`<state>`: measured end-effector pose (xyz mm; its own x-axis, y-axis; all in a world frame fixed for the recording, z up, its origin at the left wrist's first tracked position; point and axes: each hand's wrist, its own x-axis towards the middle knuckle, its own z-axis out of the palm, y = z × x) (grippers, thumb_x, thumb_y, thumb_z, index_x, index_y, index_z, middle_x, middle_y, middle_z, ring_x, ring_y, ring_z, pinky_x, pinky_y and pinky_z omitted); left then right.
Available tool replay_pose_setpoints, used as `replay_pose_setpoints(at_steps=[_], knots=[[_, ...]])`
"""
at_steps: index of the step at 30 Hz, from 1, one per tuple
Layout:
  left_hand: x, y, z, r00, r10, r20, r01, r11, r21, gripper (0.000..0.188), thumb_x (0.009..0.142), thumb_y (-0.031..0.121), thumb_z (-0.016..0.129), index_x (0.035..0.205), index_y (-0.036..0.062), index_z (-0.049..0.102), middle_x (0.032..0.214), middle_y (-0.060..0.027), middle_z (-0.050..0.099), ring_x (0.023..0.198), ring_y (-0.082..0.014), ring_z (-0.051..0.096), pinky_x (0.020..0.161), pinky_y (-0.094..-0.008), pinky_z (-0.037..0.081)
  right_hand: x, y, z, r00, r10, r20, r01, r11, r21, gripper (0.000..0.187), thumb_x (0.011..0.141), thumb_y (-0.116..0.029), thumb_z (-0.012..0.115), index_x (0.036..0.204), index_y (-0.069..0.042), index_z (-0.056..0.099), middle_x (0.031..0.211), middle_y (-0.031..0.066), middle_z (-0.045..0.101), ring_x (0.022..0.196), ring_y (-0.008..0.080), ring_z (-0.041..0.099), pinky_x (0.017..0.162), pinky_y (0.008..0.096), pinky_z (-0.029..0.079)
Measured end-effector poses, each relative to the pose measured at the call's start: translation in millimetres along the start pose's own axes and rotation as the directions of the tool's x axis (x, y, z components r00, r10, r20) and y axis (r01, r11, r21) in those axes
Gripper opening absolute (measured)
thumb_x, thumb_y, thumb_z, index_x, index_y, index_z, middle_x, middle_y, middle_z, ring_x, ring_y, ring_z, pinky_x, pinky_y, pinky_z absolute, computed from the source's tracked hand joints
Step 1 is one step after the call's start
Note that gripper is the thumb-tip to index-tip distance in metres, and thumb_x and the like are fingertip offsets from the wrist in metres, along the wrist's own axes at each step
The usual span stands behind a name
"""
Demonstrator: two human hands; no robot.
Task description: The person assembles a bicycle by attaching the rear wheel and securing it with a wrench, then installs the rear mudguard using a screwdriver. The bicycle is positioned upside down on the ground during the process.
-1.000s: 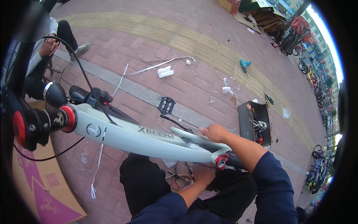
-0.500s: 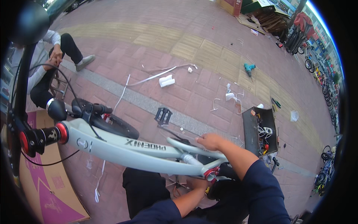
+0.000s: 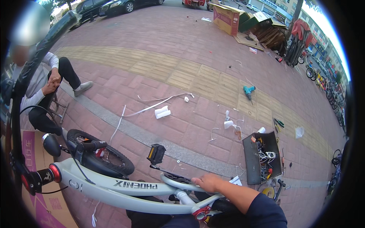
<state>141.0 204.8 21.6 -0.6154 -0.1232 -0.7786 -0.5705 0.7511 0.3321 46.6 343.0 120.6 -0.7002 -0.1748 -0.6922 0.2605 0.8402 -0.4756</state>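
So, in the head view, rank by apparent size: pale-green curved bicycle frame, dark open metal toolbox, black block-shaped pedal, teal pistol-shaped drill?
Largest: bicycle frame
Next: metal toolbox
Smallest: pedal and drill, too alike to rank; the pedal looks nearer.

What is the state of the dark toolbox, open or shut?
Open: the toolbox has no cover over its top, and white cord shows inside.

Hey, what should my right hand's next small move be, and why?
Probably firm up your right hand on the pale bike frame: it already rests there, the black pedal sticks out nearby and might get knocked, and your left hand is out of view, so I can't tell whether it's helping.
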Motion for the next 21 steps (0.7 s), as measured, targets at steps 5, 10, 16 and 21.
replay_pose_setpoints(at_steps=[5, 10, 16, 21], knots=[[6.6, 4.3, 5.5, 1.0, -0.009, 0.011, 0.009, 1.0, 0.017, 0.099, 0.077, 0.055, 0.076, 0.142, -0.0094, 0.039, 0.139, -0.0321, 0.047, 0.129, -0.0441, 0.045, 0.111, -0.0526, 0.035, -13.0, -16.4, -14.3, 0.995, 0.068, 0.077, -0.066, 0.997, -0.037, 0.086, 0.105, -0.067, 0.02, 0.111, -0.002, 0.075, 0.112, 0.0264, 0.071, 0.109, 0.0473, 0.065, 0.098, 0.0518, 0.05], [9.6, 6.1, 7.1, 1.0, -0.011, 0.027, 0.011, 1.0, 0.021, 0.096, 0.078, 0.054, 0.076, 0.142, -0.0093, 0.041, 0.137, -0.0317, 0.049, 0.126, -0.0435, 0.048, 0.108, -0.0519, 0.038, -27.4, -23.7, -21.4, 0.982, 0.149, 0.118, -0.142, 0.988, -0.06, 0.086, 0.105, -0.067, 0.021, 0.11, 0.001, 0.074, 0.112, 0.0285, 0.07, 0.11, 0.0486, 0.064, 0.098, 0.0525, 0.05], [2.8, -16.4, 7.8, 0.998, 0.005, 0.056, -0.006, 1.0, 0.015, 0.093, 0.079, 0.052, 0.075, 0.141, -0.0092, 0.042, 0.135, -0.0313, 0.052, 0.122, -0.0428, 0.051, 0.106, -0.0511, 0.041, -68.6, -68.5, -45.9, 0.954, 0.261, 0.151, -0.254, 0.965, -0.062, 0.087, 0.104, -0.067, 0.024, 0.109, 0.005, 0.073, 0.111, 0.032, 0.069, 0.108, 0.0499, 0.065, 0.097, 0.053, 0.05], [6.9, -36.8, 8.8, 0.997, 0.019, 0.071, -0.018, 1.0, -0.006, 0.09, 0.08, 0.051, 0.075, 0.14, -0.0091, 0.044, 0.132, -0.0309, 0.054, 0.119, -0.0423, 0.054, 0.104, -0.0504, 0.043, -59.4, -68.4, -47.6, 0.962, 0.228, 0.148, -0.202, 0.964, -0.171, 0.08, 0.103, -0.064, 0.035, 0.107, 0.007, 0.072, 0.11, 0.0323, 0.069, 0.106, 0.0491, 0.065, 0.096, 0.0527, 0.051]])
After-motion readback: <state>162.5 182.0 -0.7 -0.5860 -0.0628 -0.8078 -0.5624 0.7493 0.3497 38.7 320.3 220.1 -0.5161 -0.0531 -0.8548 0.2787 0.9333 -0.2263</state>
